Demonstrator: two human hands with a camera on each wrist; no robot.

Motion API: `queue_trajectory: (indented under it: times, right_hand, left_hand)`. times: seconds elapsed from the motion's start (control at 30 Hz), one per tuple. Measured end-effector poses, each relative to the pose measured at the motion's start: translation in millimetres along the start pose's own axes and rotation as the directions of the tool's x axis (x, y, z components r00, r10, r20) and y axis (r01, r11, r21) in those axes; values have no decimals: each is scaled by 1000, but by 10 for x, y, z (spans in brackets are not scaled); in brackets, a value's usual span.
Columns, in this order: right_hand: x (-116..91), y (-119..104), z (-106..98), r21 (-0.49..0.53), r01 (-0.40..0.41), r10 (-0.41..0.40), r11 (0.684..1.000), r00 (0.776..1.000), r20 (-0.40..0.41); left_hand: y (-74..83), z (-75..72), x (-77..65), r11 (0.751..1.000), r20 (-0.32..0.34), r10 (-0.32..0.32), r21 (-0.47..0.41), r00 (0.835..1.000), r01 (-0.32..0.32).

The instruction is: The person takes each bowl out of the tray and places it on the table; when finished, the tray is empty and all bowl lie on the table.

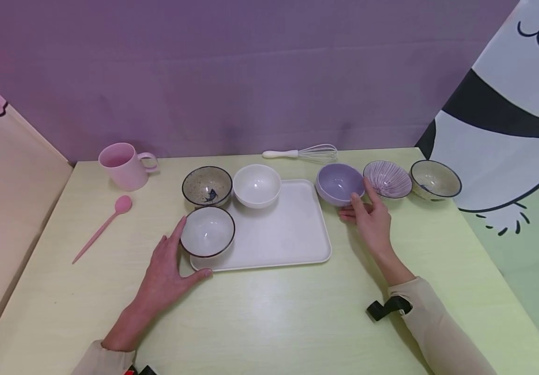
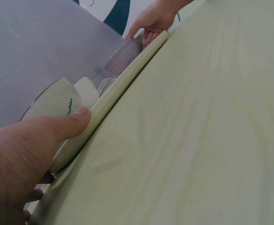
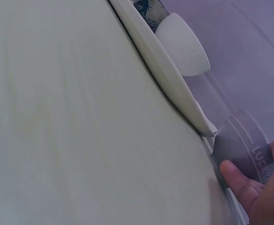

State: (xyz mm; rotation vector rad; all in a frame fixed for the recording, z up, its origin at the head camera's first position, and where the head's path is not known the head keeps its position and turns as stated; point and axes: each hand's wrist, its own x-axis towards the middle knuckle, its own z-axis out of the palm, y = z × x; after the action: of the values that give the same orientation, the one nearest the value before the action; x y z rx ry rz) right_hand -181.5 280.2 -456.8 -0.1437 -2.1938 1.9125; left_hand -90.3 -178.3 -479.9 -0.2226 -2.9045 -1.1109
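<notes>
Where the right grip (image 1: 369,217) holds, the purple bowl (image 1: 337,182) is hidden.

Head camera looks down; low wrist cameras share the tray (image 1: 281,237).

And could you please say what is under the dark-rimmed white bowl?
The white tray lies under the bowl, showing past its near side; the part beneath is covered.
</notes>
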Motion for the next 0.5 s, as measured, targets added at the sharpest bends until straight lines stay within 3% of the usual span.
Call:
queue_trajectory:
  times: [0.5]
  right_hand:
    - [-61,-34,-92,-111,-41,48,993,997,63]
  left_hand:
    - [13,-4,-3,1000,9,-17,-1,1000,17]
